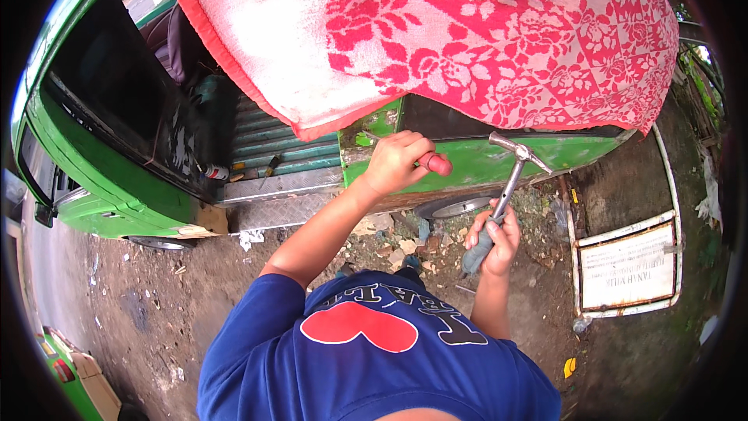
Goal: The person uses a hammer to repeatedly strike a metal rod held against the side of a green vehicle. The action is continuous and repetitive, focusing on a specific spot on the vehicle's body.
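Note:
My left hand (400, 161) is closed around a red-handled screwdriver (436, 164). Its thin metal shaft comes out on the left side of the fist and points at a scraped, rusty patch (369, 142) on the green vehicle's body (483, 164); whether the tip touches is unclear. Lower and to the right, my right hand (497, 240) grips a hammer (510, 187) by its grey grip. The metal head is up, close to the green panel, with a pointed end to the right. A gap separates the hammer from the screwdriver.
A red and white floral towel (483, 39) drapes over the vehicle. The open doorway shows a ribbed floor (288, 157), with a spray can (213, 171) and a small tool (270, 165) by the sill. Rubble (405, 248) lies below, and a framed sign (628, 265) stands right.

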`<state>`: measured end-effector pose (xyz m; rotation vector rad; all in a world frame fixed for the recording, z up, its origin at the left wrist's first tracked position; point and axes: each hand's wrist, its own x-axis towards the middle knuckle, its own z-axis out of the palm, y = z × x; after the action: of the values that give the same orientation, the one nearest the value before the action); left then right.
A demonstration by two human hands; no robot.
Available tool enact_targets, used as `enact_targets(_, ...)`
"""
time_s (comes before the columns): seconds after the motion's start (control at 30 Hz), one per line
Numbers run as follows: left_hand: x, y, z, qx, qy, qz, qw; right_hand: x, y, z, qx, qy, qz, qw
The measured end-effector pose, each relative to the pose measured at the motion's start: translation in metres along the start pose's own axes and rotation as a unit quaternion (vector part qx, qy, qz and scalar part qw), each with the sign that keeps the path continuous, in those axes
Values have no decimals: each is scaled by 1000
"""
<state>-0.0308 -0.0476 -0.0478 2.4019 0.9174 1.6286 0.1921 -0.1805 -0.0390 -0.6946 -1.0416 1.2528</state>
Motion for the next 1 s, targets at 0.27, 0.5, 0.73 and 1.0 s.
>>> enact_targets(0.27, 7, 13, -6, -61, -39, 19, 997, -13, 5, -3, -14, 120, 12, 993)
enact_targets(0.5, 8, 9, -2, 29, -67, 32, 997, -29, 4, -10, -82, 158, 7, 984)
enact_targets(0.73, 17, 4, -5, 22, -86, 39, 995, -32, 0, -10, -84, 164, 19, 983)
enact_targets(1.0, 15, 1, -7, 32, -119, 29, 992, -27, 0, -11, -104, 159, 30, 981)
